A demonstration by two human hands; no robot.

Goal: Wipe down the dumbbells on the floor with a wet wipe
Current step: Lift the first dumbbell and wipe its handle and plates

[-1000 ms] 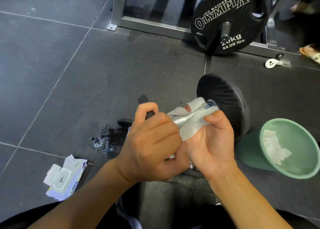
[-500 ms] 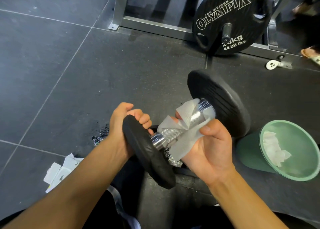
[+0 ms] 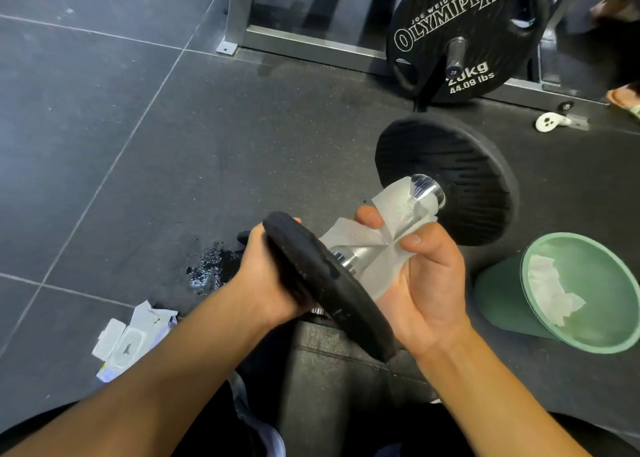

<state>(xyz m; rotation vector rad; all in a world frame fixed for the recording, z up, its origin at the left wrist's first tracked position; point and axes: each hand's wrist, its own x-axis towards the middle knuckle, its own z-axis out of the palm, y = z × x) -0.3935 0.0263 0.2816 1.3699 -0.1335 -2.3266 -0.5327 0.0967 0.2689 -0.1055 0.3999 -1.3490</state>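
I hold a dumbbell [image 3: 460, 179] with black round plates and a knurled chrome handle above the floor, tilted toward the far right. My left hand [image 3: 266, 276] grips the near plate from its outer side. Around the handle, a white wet wipe [image 3: 377, 245] is wrapped, and my right hand [image 3: 426, 280] grips handle and wipe together, thumb on top. Below the near plate, a bit of chrome from another dumbbell [image 3: 317, 310] shows on the floor, mostly hidden.
A green bin [image 3: 498, 301] holding used wipes lies tilted at the right. The wet wipe pack [image 3: 128, 339] lies on the floor at the left, beyond it a wet patch [image 3: 207, 269]. A 20 kg Olympia plate [image 3: 464, 34] leans on a metal rack at the back.
My left hand left the handle and took the near plate. The dumbbell was lifted and turned so the near plate faces me. My right hand stayed on the wipe and handle.
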